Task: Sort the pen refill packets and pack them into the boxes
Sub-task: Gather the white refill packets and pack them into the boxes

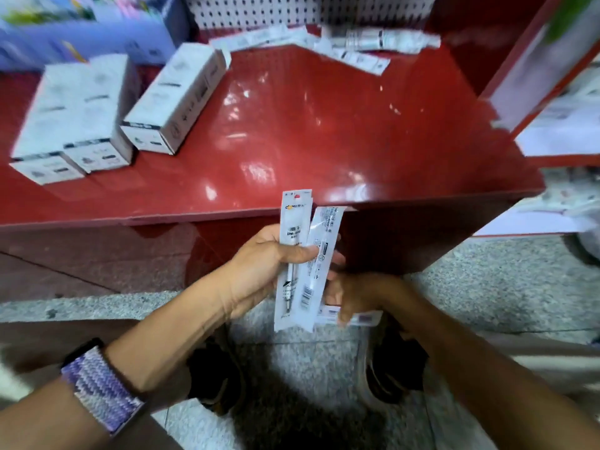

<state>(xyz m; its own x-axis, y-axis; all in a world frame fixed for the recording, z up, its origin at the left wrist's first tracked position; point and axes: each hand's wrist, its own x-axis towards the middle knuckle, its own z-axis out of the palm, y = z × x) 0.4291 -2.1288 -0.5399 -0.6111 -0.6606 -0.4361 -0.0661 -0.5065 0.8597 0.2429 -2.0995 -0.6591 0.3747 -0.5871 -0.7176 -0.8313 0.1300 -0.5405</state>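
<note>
My left hand [264, 269] grips two white pen refill packets [293, 219], upright, in front of the red shelf's front edge. Just below and to the right, my right hand [360, 295] curls round another packet [368, 318] lying sideways, mostly hidden under the fingers. A loose pile of refill packets [357, 43] lies at the back of the red shelf [324, 125]. Three white boxes [178, 95] lie on the shelf's left part, one angled toward the middle and two side by side [78, 112] further left.
A white pegboard [308, 9] backs the shelf. Blue packages [81, 37] stand at the back left. A red side panel [535, 69] rises at the right, with white bags [568, 196] beyond it. My shoes [389, 368] stand on the grey speckled floor below.
</note>
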